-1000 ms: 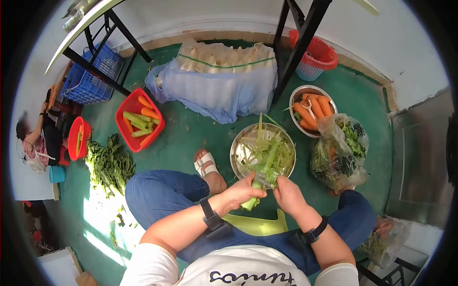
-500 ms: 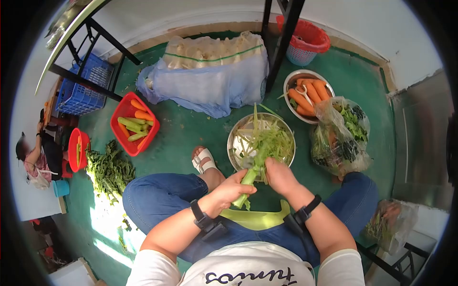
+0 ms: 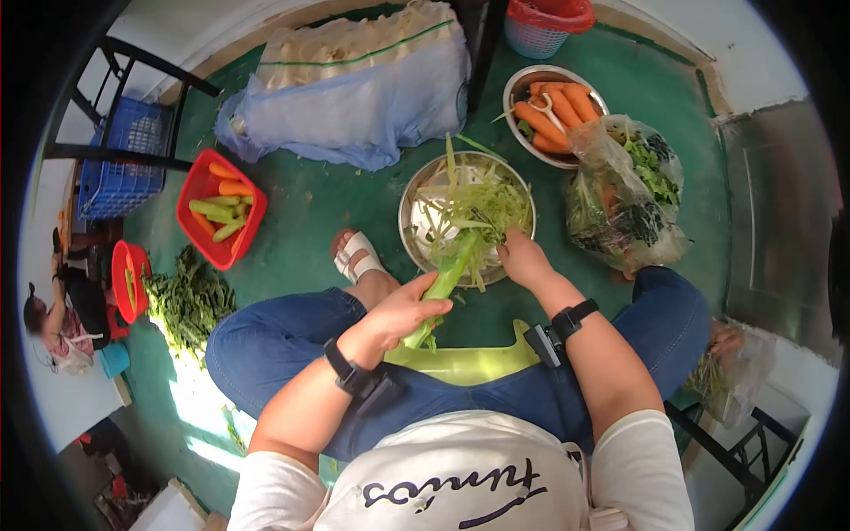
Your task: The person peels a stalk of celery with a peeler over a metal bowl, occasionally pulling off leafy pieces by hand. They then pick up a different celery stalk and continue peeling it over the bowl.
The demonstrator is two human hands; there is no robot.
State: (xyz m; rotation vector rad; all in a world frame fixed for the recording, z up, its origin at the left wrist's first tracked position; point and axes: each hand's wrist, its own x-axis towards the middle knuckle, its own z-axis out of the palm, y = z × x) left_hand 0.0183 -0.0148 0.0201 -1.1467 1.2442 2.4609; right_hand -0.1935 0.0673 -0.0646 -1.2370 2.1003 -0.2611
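Observed: a seated person works over a steel bowl that stands on the green floor between the knees, heaped with pale green peelings. The left hand is closed around the near end of a long green stalk. The stalk slopes up and away from the lap, and its far end lies over the bowl's near rim. The right hand sits at that far end with its fingers curled down. Whether they grip a tool or the stalk itself cannot be made out. A sandalled foot rests just left of the bowl. A bowl of carrots and a plastic bag of greens stand to the far right, and a red basket of cut pieces is well apart to the left.

Risks, as judged: the stalk is held at one end only, so a hard stroke could twist it out of the left hand's grip. If the right hand does hold an edge, a slip towards the left hand could cut its fingers. The bowl is already piled high, so further strips may slide over the rim onto the floor beside the foot.
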